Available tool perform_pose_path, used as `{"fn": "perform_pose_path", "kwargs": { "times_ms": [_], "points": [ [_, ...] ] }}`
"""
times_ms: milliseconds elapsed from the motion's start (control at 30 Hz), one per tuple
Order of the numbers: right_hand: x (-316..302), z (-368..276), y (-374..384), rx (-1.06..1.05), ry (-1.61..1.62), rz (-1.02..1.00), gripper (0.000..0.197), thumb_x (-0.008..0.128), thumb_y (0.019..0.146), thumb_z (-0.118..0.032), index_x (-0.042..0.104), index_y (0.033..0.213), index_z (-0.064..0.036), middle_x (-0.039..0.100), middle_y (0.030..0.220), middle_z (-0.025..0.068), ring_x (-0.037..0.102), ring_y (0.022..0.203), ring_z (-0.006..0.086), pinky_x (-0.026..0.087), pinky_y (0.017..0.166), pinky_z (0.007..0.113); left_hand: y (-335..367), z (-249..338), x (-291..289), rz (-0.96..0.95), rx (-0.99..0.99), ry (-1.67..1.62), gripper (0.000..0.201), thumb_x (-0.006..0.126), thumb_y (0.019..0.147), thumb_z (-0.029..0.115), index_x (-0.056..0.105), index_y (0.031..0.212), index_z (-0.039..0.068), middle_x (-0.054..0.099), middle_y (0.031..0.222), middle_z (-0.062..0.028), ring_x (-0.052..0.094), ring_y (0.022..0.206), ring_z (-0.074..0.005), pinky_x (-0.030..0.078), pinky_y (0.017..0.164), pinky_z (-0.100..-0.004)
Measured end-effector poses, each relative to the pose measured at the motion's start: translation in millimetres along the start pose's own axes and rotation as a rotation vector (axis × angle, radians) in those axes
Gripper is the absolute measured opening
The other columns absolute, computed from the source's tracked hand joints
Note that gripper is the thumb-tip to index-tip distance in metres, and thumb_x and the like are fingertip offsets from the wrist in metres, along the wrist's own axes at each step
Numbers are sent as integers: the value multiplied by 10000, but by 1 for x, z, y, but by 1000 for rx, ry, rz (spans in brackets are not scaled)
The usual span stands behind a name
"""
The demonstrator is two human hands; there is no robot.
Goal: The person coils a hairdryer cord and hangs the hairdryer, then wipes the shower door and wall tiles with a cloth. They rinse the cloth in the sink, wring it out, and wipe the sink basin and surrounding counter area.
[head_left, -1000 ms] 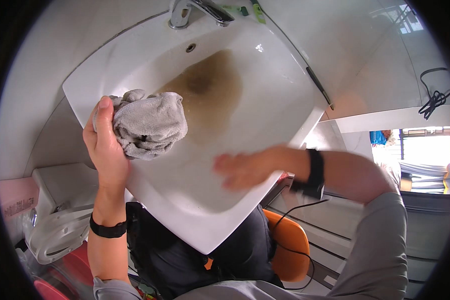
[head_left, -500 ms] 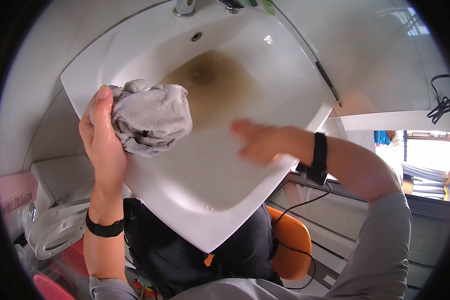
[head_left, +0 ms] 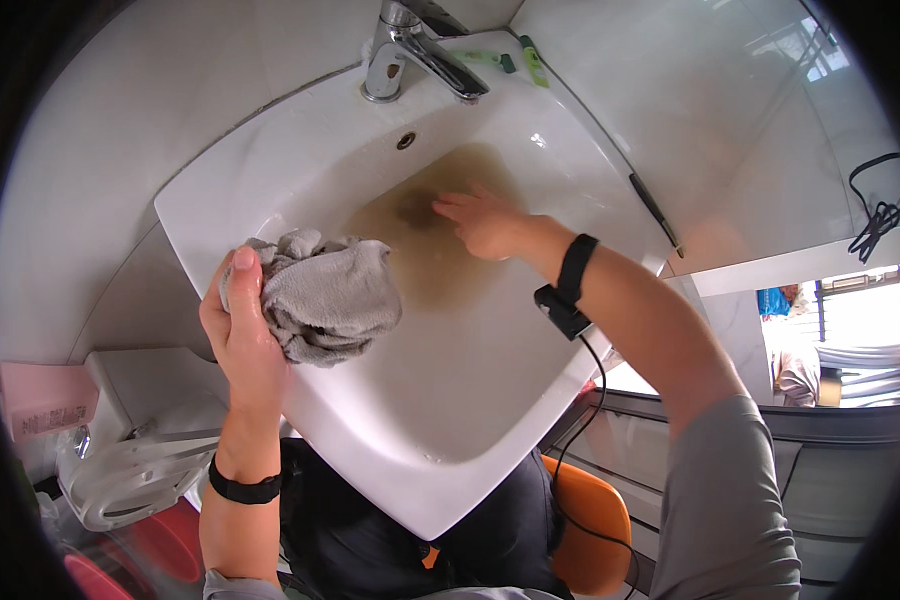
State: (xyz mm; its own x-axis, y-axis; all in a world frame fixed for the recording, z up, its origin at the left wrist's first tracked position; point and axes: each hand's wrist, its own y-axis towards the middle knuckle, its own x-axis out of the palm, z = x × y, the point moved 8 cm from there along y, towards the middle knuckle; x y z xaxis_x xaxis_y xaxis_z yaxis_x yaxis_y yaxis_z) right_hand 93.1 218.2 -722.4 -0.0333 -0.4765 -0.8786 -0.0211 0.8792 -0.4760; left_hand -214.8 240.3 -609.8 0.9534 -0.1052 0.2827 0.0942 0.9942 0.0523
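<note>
A bunched grey cloth [head_left: 335, 292] is gripped in my left hand [head_left: 253, 340], thumb pressed along its side, over the left rim of the white washbasin [head_left: 410, 490]. Shallow brownish water [head_left: 440, 285] lies at the far end of the bowl, with a dark drain [head_left: 420, 208] beneath it. My right hand [head_left: 485, 228] reaches down at that water, fingers stretched toward the drain and holding nothing I can see. Whether the fingertips touch the drain cannot be made out.
Behind the bowl stands a chrome faucet [head_left: 410, 55]. Green tubes [head_left: 532, 62] sit at the back corner, and a black pen-like stick [head_left: 655, 212] lies along the right edge. A cable hangs from my right wristband. An orange stool [head_left: 590, 520] and a white toilet [head_left: 150, 400] flank me.
My right hand has moved away from me, from above the near bowl to the water by the drain. My left hand still holds the cloth. The view has shifted, bringing the whole faucet into sight.
</note>
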Motion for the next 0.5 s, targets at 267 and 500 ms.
{"fn": "perform_pose_path", "kwargs": {
  "times_ms": [267,500],
  "points": [
    [-8,-36,15,15,-228,-66,492,518,898,-114,556,1384,-180,447,1384,53,420,1271,272,427,1006,402,0,9,-6,66,-34,52,354,524,1005,307,594,824,11,552,769,14,468,727,-75,381,689,-227],
    [-26,-33,18,62,-173,-39,429,554,894,-146,605,1320,-159,449,1428,68,445,1305,292,433,1005,423,0,1,-1,1,-12,78,403,505,1011,344,636,872,-12,605,815,-23,523,753,-98,418,725,-243]
  ]
}}
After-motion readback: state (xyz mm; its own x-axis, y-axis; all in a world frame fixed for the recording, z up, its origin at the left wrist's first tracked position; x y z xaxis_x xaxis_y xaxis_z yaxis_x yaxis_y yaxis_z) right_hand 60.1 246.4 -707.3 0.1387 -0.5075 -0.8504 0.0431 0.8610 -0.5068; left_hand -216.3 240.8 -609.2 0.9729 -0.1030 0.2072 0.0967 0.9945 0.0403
